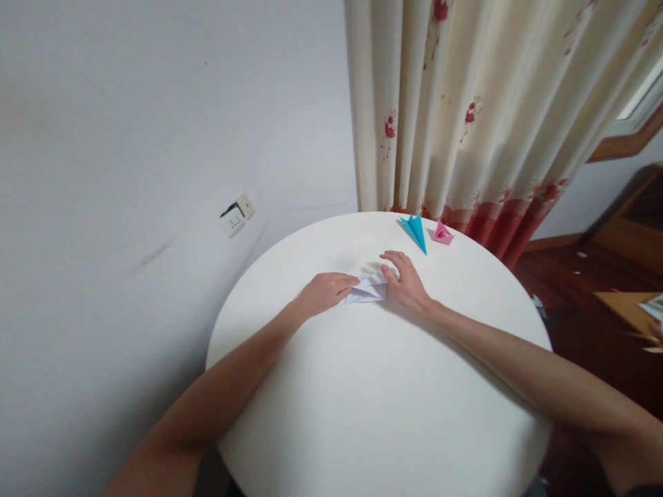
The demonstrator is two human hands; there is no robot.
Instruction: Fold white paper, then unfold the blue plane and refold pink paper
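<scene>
A folded sheet of white paper (369, 291) lies on the white round table (331, 386), with creases and an open fold showing. At its left end, my left hand (326, 290) has its fingers pressed together on the paper's edge; the thumb is largely hidden. My right hand (407, 281) rests at the paper's right end, thumb and fingers apart in a curve. The heel of this hand covers part of the right edge, and I cannot tell whether it grips there.
Beyond my right hand lie a blue paper plane (416, 233) and a pink folded paper piece (443, 235) near the table's far edge. A wall with a socket (233, 221) borders the left. A patterned curtain (445, 124) hangs behind the table.
</scene>
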